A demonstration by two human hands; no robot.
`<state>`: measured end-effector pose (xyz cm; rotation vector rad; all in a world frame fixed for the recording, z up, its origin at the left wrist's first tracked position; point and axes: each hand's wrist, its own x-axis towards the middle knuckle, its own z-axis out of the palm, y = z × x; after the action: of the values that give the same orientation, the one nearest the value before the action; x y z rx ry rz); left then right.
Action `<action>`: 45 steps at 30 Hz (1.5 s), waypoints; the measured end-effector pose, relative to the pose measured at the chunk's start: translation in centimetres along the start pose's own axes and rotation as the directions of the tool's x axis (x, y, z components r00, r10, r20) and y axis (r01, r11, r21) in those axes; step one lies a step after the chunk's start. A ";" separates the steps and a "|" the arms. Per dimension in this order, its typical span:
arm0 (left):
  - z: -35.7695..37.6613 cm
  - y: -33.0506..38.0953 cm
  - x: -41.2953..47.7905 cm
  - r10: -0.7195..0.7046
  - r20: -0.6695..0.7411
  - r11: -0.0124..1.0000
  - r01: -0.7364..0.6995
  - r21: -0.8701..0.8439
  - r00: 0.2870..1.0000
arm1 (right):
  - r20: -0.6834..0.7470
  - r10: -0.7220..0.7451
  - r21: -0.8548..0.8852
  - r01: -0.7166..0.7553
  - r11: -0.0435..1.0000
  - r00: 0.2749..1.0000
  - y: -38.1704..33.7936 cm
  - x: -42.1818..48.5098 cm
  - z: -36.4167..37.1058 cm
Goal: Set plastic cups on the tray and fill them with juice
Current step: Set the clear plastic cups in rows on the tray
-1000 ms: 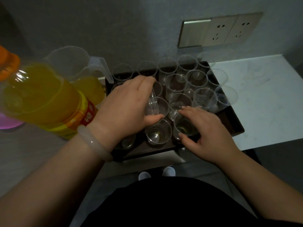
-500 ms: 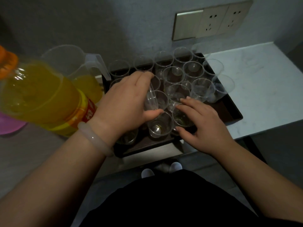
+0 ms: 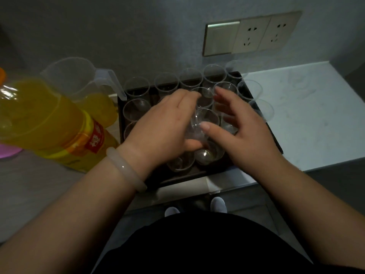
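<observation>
Some clear cups [image 3: 197, 125] are gripped in the left hand [image 3: 158, 127] over the middle of the tray [image 3: 275, 142]. The right hand [image 3: 243, 131] is held open just beside them, fingers spread.

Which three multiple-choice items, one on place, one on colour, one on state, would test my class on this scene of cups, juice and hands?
1. Where is the large plastic bottle of orange juice? A) left of the dark rectangular tray B) inside it C) right of it
2. What colour is the liquid in the clear plastic jug? A) purple B) green C) orange-yellow
3. What is the left hand doing? A) hanging idle B) gripping clear plastic cups C) gripping the bottle
Answers: A, the bottle lies beyond the tray's left edge; C, the jug's lower part shows orange-yellow; B, its fingers curl round the cups above the tray.
</observation>
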<state>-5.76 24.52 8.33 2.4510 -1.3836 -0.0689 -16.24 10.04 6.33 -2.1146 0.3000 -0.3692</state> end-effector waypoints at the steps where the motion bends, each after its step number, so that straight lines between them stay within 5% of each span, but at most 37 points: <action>1: 0.2 0.4 0.3 0.009 -0.001 1.000 -0.009 -0.010 1.000 | 0.032 0.047 0.051 -0.049 0.997 0.998 -0.2 0.6 -0.2; 5: 0.3 1.6 1.4 0.016 -0.012 0.999 -0.017 -0.047 1.000 | 0.068 0.136 0.255 -0.149 0.956 0.988 -0.1 2.0 -1.0; 12: 0.7 2.3 2.9 -0.027 -0.015 1.000 0.027 0.015 1.000 | 0.008 0.104 0.257 -0.102 0.961 0.995 1.0 2.5 -2.3; 17: 0.9 1.3 3.3 -0.114 -0.033 0.990 0.116 0.083 0.993 | -0.188 0.079 0.150 -0.051 0.987 0.979 1.6 2.1 -4.6; 23: 1.1 1.3 3.3 -0.157 -0.076 0.980 0.165 0.113 0.985 | -0.226 -0.047 -0.011 0.046 0.999 0.973 3.3 0.7 -7.9; 30: 1.4 2.9 4.1 -0.134 -0.115 0.986 0.144 0.089 0.984 | -0.060 -0.258 -0.301 0.229 0.926 0.964 5.6 -0.4 -8.4; 38: 1.7 4.1 3.6 -0.141 -0.161 0.988 0.149 0.044 0.977 | 0.239 -0.240 -0.479 0.329 0.814 0.941 8.0 -1.1 -6.5; 45: 2.0 4.1 2.7 -0.181 -0.133 0.981 0.188 0.038 0.974 | 0.321 -0.219 -0.505 0.362 0.783 0.921 9.6 -1.4 -5.5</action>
<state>-8.12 19.82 8.02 2.5701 -1.1143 0.0811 -20.27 1.19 0.87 -2.7711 -0.0943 -0.2025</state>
